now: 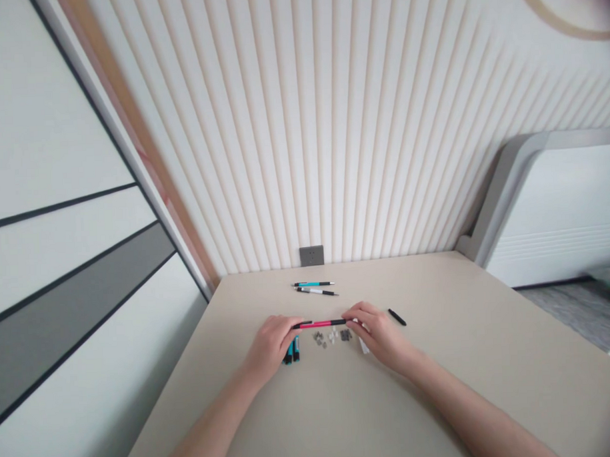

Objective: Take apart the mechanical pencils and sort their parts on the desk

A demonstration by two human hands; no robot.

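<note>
A pink pen with black ends lies level between my two hands, just above the table. My left hand is closed on its left end, by the clip. At the opposite end, the fingers of my right hand pinch the black grip, hiding the tip. Under the pen sit small heaps of parts: metallic pieces, white pieces and dark grey pieces. Several teal and black pen parts lie beside my left hand. White pieces show partly beneath my right hand.
Toward the wall, a teal pen and a white pen lie side by side on the beige table. A black pen part rests right of my right hand. A dark socket is set in the ribbed wall.
</note>
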